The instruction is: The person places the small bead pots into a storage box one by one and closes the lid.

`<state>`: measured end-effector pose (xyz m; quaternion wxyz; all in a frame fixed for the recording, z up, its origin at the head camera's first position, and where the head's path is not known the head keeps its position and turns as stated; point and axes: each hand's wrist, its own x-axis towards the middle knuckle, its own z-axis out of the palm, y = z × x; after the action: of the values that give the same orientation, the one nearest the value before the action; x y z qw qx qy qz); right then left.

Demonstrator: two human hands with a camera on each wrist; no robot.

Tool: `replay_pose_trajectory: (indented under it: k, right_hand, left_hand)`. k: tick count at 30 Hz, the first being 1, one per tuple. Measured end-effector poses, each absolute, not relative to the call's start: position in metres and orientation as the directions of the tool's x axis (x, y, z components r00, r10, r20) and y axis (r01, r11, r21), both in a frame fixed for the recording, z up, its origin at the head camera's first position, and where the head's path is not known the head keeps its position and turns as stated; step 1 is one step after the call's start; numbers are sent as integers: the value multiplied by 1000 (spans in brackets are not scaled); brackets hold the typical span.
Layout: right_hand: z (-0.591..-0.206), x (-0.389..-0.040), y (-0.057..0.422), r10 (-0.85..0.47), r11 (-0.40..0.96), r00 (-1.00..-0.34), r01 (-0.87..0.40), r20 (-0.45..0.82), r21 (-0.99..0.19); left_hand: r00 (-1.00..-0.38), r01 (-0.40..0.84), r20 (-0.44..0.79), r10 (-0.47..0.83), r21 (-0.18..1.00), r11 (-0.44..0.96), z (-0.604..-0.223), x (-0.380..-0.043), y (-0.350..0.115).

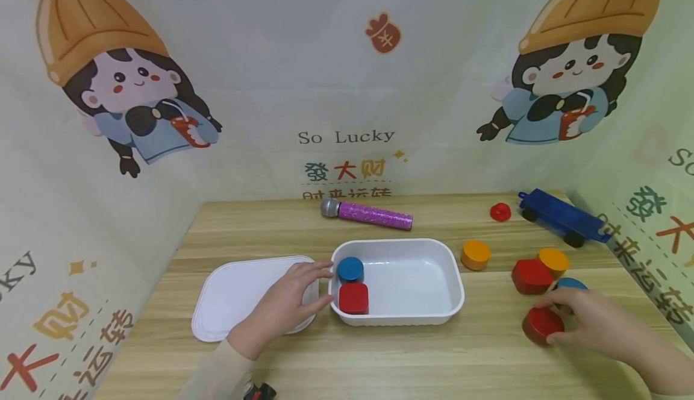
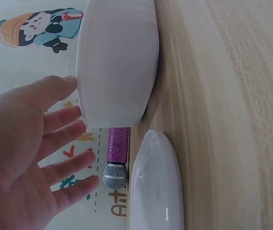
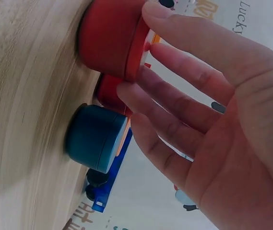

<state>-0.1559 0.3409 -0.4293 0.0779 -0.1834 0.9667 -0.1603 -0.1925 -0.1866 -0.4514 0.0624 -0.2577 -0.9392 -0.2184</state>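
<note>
White rectangular box [image 1: 401,320] with rounded corners, upright and uncovered on the wooden tabletop [image 1: 423,364], its left rim at the left hand's [image 1: 284,300] fingertips. Inside, at the left end, 2 small pieces: a round blue one [image 1: 350,269] just behind a squarish red one [image 1: 354,299]. Well to the right, 1 round red container [image 1: 544,328] stands upright, lidded, against the right hand's [image 1: 593,325] thumb.

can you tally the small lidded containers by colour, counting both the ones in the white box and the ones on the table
red containers: 3
blue containers: 2
orange containers: 2
total in view: 7
</note>
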Motion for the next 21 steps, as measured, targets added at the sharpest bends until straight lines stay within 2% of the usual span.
replay_pose_trajectory:
  k: [6, 21]
  right_hand:
    - [-429, -156, 331, -431, 843, -902, -415, 31, -344]
    - [-387, -181, 268, -443, 824, -881, -472, 165, -312]
  left_hand:
    - [-858, 513, 231, 458, 379, 770, -452, -193, -187]
    - [-858, 513, 234, 456, 389, 765, -451, -192, -186]
